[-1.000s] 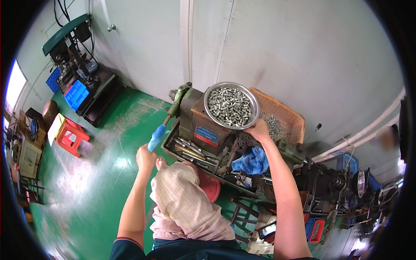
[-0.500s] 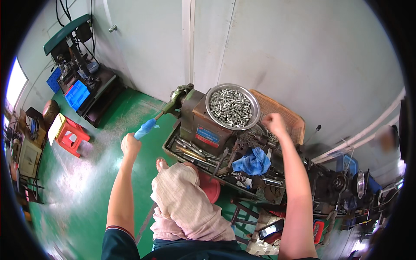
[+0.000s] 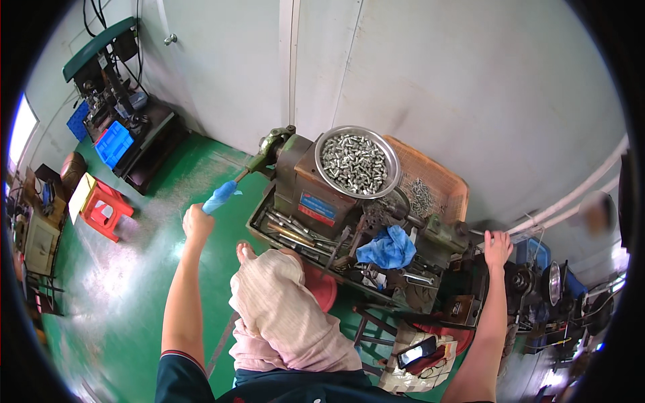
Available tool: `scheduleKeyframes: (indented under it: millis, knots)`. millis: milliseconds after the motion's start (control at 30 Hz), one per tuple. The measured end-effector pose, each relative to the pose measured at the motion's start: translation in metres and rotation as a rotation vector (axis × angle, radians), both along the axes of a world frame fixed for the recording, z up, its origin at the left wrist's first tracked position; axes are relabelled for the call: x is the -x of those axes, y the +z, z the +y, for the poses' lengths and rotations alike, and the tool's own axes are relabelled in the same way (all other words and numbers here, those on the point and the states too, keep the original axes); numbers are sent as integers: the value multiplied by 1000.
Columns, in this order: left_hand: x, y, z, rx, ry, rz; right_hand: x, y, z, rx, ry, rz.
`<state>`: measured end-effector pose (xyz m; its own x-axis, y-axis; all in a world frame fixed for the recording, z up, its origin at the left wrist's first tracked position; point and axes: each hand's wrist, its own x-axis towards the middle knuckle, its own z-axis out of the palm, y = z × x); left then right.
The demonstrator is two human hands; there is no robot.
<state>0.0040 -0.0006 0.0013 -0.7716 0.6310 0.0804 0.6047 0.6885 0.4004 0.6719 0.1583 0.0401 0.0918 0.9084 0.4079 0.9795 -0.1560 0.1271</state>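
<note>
My left hand (image 3: 197, 223) is closed round the end of a lever (image 3: 222, 197) whose grip is wrapped in blue cloth. That lever runs up to the green left end of a small bench lathe (image 3: 295, 164). Over on the right, my right hand (image 3: 497, 248) has its fingers bent over the end of a thin lever (image 3: 476, 232) at the lathe's green right end; its knob is hidden by the fingers. A round metal bowl (image 3: 398, 176) heaped with small silver metal pins rests on top of the lathe. An orange-brown basket (image 3: 459, 195) behind it holds more pins.
Metal rods and tools (image 3: 295, 232) lie in the lathe's tray beside a crumpled blue cloth (image 3: 388, 247). A phone (image 3: 416, 352) lies on a stool to my lower right. A red stool (image 3: 107, 208) and a drill press (image 3: 107, 74) stand at left.
My right hand has moved right, from beside the bowl and basket to the thin lever at the lathe's right end. My left hand stays on the wrapped lever.
</note>
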Motion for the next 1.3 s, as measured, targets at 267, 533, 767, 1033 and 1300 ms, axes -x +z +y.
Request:
scheduleKeyframes:
  millis: [267, 533, 767, 1033, 1300]
  knots:
    - [4, -2, 0, 21, -14, -20, 8, 18, -61, 73, -67, 49]
    - [4, -2, 1, 40, -19, -36, 15, 17, -68, 39, -78, -25]
    - [3, -4, 2, 24, 2, -33, 19, 21, -70, 63, -97, -25]
    - [2, -6, 1, 0, 17, -25, 26, 22, -73, 98, -147, -5]
    - [2, -8, 2, -22, -3, -7, 26, 19, -75, 102, -174, -10]
